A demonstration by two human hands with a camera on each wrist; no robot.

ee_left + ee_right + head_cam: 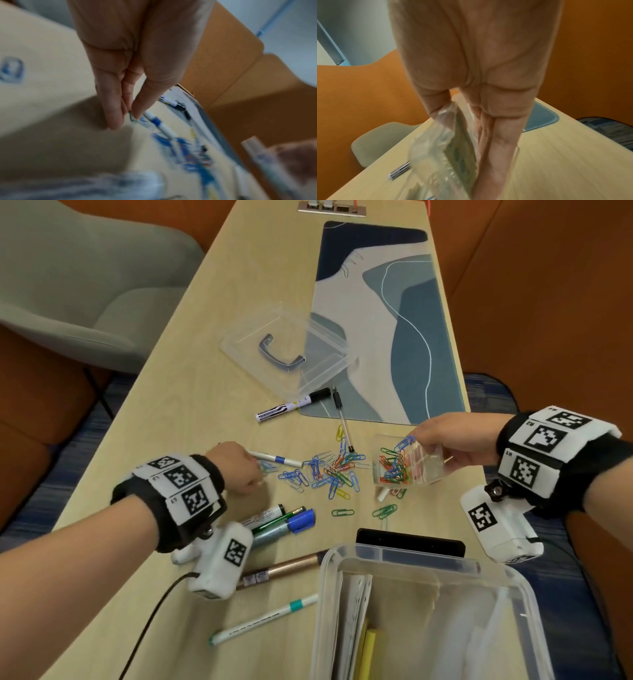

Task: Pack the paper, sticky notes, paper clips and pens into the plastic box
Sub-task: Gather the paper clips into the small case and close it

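My left hand [251,474] is low over the table and pinches a paper clip [131,117] between thumb and fingers, beside a white pen with a blue band [277,459]. My right hand [426,445] holds a small clear box [407,463] tilted above the table, with several coloured clips inside; the right wrist view shows the small clear box [443,147] in my fingers. A loose pile of paper clips [329,472] lies between my hands. The big plastic box [329,583] stands near me, holding paper [356,604] and yellow sticky notes [371,648].
The box lid [284,350] with its handle lies further back, partly on a blue desk mat [394,320]. Markers [291,407] and several pens [274,525] are scattered about. A dark phone [411,542] lies behind the big box. A grey chair [85,285] stands on the left.
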